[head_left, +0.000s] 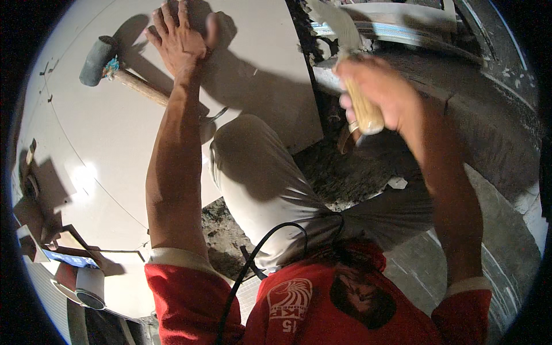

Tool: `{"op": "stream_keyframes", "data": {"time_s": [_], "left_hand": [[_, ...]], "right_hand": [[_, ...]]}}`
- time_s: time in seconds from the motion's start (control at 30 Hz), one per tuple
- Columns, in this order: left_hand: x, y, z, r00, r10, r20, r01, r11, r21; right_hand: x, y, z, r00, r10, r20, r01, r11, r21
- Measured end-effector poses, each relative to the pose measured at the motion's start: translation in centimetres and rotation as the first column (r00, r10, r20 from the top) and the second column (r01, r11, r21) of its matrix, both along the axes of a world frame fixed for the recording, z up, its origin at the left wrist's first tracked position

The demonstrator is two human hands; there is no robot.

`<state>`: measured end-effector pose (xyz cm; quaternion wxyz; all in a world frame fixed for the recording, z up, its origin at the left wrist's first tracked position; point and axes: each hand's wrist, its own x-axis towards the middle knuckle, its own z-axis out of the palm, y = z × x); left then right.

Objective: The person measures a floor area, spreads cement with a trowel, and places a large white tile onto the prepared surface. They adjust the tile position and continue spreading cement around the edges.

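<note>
My left hand (179,43) lies flat on a large pale floor tile (115,155), fingers spread, near its far edge. A mallet with a dark grey head (99,60) and wooden handle rests on the tile to the left, the handle running behind my left forearm. In my right hand (382,92), closed around its wooden handle, is a trowel (365,106). The trowel's pale, smeared blade (339,26) points up and away, blurred by motion, over the dark gap beyond the tile's right edge. A small dark curved piece (218,114) shows on the tile beside my knee.
Dark rough mortar or soil (345,172) lies right of the tile, with a pale fragment (397,183) on it. Low steps or ledges (483,115) rise at the right. A white cup-like container (90,287) and tile offcuts stand lower left. A black cable (259,247) hangs before me.
</note>
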<state>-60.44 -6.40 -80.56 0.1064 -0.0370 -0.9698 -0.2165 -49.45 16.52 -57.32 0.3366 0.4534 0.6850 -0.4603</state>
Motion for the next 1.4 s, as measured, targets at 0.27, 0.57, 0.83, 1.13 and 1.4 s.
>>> {"op": "stream_keyframes", "data": {"time_s": [0.27, 0.57, 0.83, 1.13, 1.4], "left_hand": [[-0.4, -0.4, -0.8, 0.969, -0.09, -0.229, 0.075, 0.994, -0.077], [-0.9, -0.9, -2.8, 0.987, -0.083, -0.134, 0.081, 0.996, -0.024], [-1.3, -0.9, -3.3, 0.982, -0.083, -0.169, 0.075, 0.996, -0.05], [-1.2, -0.5, -2.6, 0.977, -0.095, -0.192, 0.081, 0.994, -0.079], [-1.2, -0.5, -2.8, 0.979, -0.097, -0.179, 0.092, 0.995, -0.039]], "right_hand": [[4.9, -4.0, -3.9, 0.896, -0.443, -0.009, 0.442, 0.895, -0.069], [6.8, -2.0, -6.7, 0.999, 0.038, 0.024, -0.037, 0.999, -0.023], [7.7, 0.3, -4.2, 0.996, 0.07, 0.055, -0.064, 0.992, -0.104], [7.8, 3.6, -3.6, 0.865, 0.447, -0.228, -0.487, 0.857, -0.168], [8.6, 3.9, -2.1, 0.998, 0.059, -0.026, -0.065, 0.946, -0.319]]}}
